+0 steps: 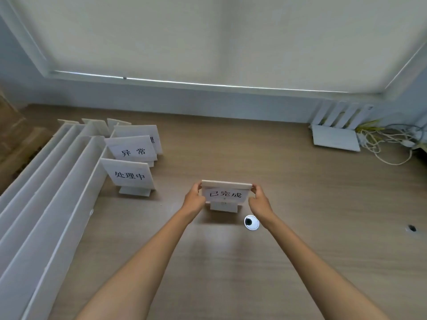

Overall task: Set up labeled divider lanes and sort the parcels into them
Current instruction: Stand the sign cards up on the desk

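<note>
A white label stand reading 已完成 point(226, 194) sits upright on the wooden desk point(300, 204) at the centre. My left hand point(194, 199) grips its left edge and my right hand point(259, 200) grips its right edge. To the left stand other label stands: one reading 处理中 point(129, 175), one reading 异常 point(132, 150), and a third point(141, 132) behind them with its text mostly hidden. Several long white divider boards point(46, 192) lie side by side at the far left.
A round cable grommet point(251, 222) lies just right of the held stand, and a smaller hole point(412, 228) lies far right. A white router point(337, 128) with tangled cables point(383, 144) sits at the back right. Cardboard boxes point(13, 139) stand at the left edge.
</note>
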Demonstrator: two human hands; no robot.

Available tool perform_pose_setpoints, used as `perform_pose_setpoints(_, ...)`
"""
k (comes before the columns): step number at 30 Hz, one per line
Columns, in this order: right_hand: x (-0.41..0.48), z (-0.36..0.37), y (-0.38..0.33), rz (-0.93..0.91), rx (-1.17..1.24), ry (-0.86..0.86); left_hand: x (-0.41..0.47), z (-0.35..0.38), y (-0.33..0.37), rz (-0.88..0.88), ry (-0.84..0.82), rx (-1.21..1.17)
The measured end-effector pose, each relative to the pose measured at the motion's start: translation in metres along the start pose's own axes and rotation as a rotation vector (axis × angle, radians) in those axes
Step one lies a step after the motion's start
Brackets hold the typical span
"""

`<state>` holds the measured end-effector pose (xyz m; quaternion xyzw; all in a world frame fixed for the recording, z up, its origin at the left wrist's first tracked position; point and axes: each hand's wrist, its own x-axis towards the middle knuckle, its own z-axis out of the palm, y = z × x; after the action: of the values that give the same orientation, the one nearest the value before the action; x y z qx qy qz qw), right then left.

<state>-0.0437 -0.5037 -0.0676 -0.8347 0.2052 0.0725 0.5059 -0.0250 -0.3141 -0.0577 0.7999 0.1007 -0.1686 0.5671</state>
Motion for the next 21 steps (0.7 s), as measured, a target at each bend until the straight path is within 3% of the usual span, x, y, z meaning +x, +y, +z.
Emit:
perform_pose_setpoints(7, 0.004, 0.009, 0.011, -0.041, -0.030, 0.008, 0.016, 0.008, -0.013, -0.002, 0.001, 0.019)
perform_pose_setpoints(11, 0.005, 0.003, 0.008, -0.021, -0.061, 0.162, 0.015, -0.010, -0.012, -0.009, 0.031, 0.042)
perform_pose_setpoints(16, -0.001, 0.006, -0.023, -0.284, -0.199, 0.370, 0.007, -0.055, -0.016, 0.045, 0.151, 0.055)
perform_pose_setpoints(21, 0.001, 0.061, -0.087, -0.512, -0.270, 0.231, 0.001, -0.115, -0.040, 0.024, 0.257, 0.046)
